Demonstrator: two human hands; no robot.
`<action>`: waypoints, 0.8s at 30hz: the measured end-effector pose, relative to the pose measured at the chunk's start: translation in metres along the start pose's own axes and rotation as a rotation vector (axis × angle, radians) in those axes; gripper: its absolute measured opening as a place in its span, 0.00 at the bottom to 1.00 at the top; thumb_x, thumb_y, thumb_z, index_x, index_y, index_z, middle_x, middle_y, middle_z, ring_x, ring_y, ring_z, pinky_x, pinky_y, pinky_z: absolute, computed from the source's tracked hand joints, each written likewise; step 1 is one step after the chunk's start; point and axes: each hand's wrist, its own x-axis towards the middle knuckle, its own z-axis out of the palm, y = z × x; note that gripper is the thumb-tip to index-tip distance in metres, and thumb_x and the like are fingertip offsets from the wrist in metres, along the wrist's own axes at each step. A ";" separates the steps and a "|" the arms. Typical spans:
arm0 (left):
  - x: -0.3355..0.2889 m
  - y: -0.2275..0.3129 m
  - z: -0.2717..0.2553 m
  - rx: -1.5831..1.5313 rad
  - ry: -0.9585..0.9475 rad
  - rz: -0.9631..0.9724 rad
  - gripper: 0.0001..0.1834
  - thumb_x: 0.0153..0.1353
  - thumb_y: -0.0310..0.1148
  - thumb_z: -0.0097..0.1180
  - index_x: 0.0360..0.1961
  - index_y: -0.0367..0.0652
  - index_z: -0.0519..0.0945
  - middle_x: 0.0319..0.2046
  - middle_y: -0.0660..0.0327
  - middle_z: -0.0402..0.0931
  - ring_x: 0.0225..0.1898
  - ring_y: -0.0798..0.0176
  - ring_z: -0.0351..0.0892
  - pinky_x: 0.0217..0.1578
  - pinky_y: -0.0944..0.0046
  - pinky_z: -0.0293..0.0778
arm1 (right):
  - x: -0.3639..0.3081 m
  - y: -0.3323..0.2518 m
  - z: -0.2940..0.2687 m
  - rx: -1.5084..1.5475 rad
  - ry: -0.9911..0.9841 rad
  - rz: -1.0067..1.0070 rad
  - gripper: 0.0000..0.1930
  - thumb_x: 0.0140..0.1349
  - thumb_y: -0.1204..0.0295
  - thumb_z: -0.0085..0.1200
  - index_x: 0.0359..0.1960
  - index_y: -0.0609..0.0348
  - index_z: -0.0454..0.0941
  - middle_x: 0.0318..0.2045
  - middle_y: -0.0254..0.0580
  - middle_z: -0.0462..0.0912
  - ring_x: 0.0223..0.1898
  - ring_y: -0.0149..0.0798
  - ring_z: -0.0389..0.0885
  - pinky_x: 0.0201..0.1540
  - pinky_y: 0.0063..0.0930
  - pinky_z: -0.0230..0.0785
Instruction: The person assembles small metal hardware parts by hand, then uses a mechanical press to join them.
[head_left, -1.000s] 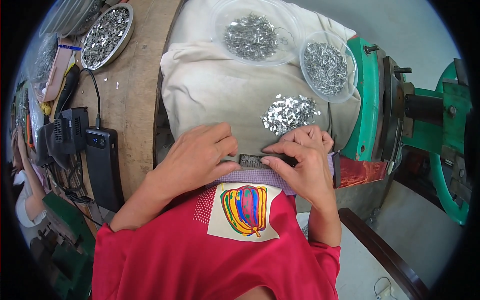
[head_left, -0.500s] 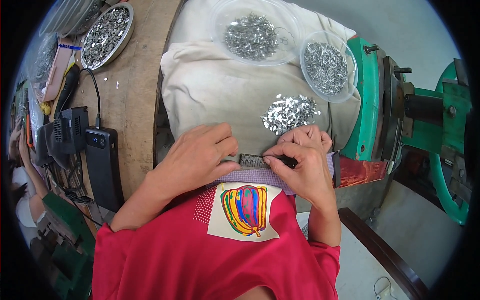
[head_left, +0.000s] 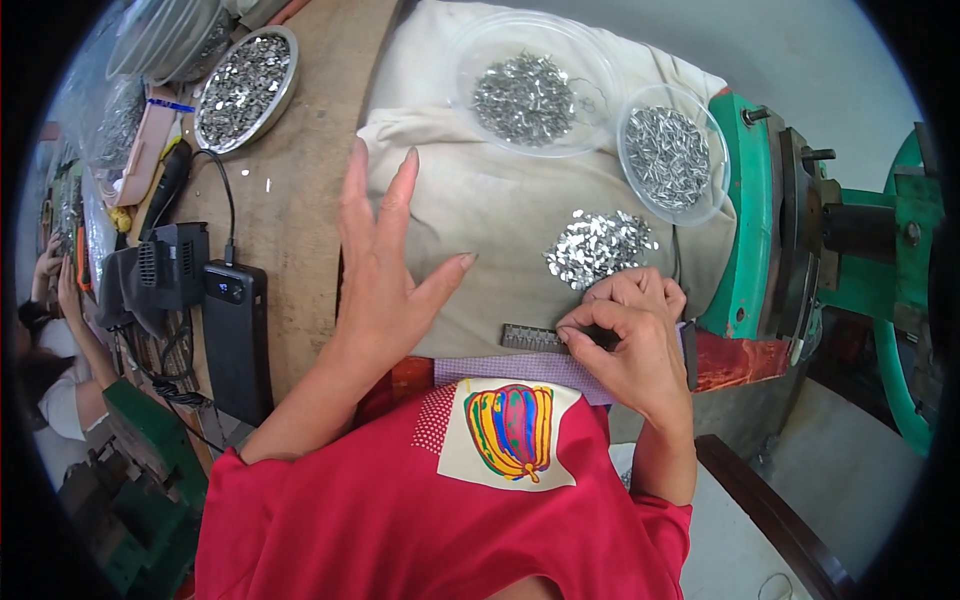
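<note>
In the head view, the left hand [head_left: 380, 268] is wide and looks bare of any part, its fingers splayed and thumb apart, over the border between the bench [head_left: 312, 190] and the cloth [head_left: 480, 215]; whether it touches either I cannot tell. The right hand [head_left: 642, 335] is drawn into a narrow pinch, thumb and forefinger at the near end of the slotted block [head_left: 530, 338]; whether the tips close on the block itself or on some tiny part, I cannot tell. The block lies on the cloth between the hands, just left of the right fingertips, its long side running across. Just beyond the right hand's knuckles is the heap of discs [head_left: 600, 246]; farther out beyond both hands stand the large tub [head_left: 600, 75] and, to its right, the small tub [head_left: 716, 192], each holding slim metal pins. The step in hand seems to be fine fingertip work at the block's right end, with the left hand free. To my eye, the next move calls for a light, exact pinch on the right, and for the left fingers to narrow before they can steady the block.
</note>
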 end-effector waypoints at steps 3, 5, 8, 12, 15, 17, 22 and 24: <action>0.001 0.000 0.005 0.010 0.003 -0.005 0.53 0.51 0.30 0.71 0.74 0.39 0.52 0.74 0.34 0.38 0.75 0.34 0.41 0.71 0.44 0.47 | 0.001 -0.003 0.000 -0.009 -0.002 -0.002 0.06 0.46 0.70 0.69 0.27 0.52 0.87 0.32 0.28 0.79 0.47 0.39 0.71 0.57 0.42 0.50; 0.002 -0.003 0.007 0.002 -0.067 -0.032 0.56 0.52 0.32 0.71 0.75 0.35 0.46 0.74 0.33 0.37 0.76 0.34 0.40 0.72 0.45 0.46 | 0.001 -0.002 0.000 -0.014 -0.006 0.000 0.06 0.46 0.70 0.69 0.27 0.52 0.87 0.32 0.29 0.79 0.46 0.39 0.71 0.57 0.42 0.51; 0.000 -0.012 0.010 -0.044 -0.077 -0.131 0.55 0.55 0.33 0.70 0.75 0.35 0.44 0.74 0.35 0.40 0.76 0.38 0.43 0.73 0.49 0.46 | 0.001 -0.001 0.001 -0.004 0.007 -0.014 0.06 0.47 0.70 0.69 0.27 0.52 0.87 0.32 0.29 0.78 0.46 0.40 0.71 0.56 0.42 0.51; 0.005 -0.016 0.011 -0.498 -0.137 -0.398 0.55 0.59 0.34 0.68 0.76 0.33 0.42 0.75 0.40 0.43 0.76 0.46 0.45 0.73 0.53 0.46 | 0.002 0.000 0.001 0.006 -0.002 -0.037 0.05 0.47 0.70 0.69 0.28 0.51 0.87 0.32 0.29 0.78 0.46 0.40 0.71 0.56 0.42 0.51; 0.019 0.004 -0.002 -0.863 -0.126 -0.650 0.54 0.62 0.34 0.66 0.76 0.32 0.40 0.76 0.44 0.43 0.76 0.54 0.47 0.72 0.58 0.46 | 0.001 0.001 0.001 0.012 -0.004 -0.040 0.06 0.47 0.70 0.68 0.28 0.51 0.87 0.32 0.29 0.78 0.46 0.40 0.71 0.56 0.42 0.52; 0.021 -0.007 -0.002 -0.969 -0.148 -0.770 0.54 0.63 0.34 0.65 0.76 0.33 0.38 0.76 0.46 0.43 0.75 0.57 0.49 0.72 0.61 0.47 | 0.001 0.001 0.001 0.014 0.003 -0.041 0.06 0.48 0.70 0.68 0.28 0.50 0.87 0.32 0.29 0.78 0.46 0.40 0.71 0.55 0.42 0.52; 0.016 -0.003 -0.002 -0.952 -0.147 -0.716 0.51 0.64 0.33 0.63 0.76 0.31 0.40 0.76 0.45 0.43 0.76 0.56 0.47 0.72 0.61 0.45 | -0.001 0.005 0.000 0.019 0.040 -0.071 0.05 0.48 0.70 0.68 0.29 0.49 0.87 0.32 0.29 0.79 0.46 0.40 0.71 0.55 0.42 0.52; 0.008 0.003 0.000 -0.926 -0.151 -0.689 0.50 0.64 0.33 0.62 0.76 0.30 0.41 0.76 0.45 0.43 0.76 0.56 0.46 0.72 0.61 0.45 | -0.001 0.008 -0.006 0.015 0.072 -0.058 0.05 0.50 0.70 0.68 0.29 0.48 0.88 0.32 0.28 0.79 0.45 0.40 0.72 0.55 0.41 0.52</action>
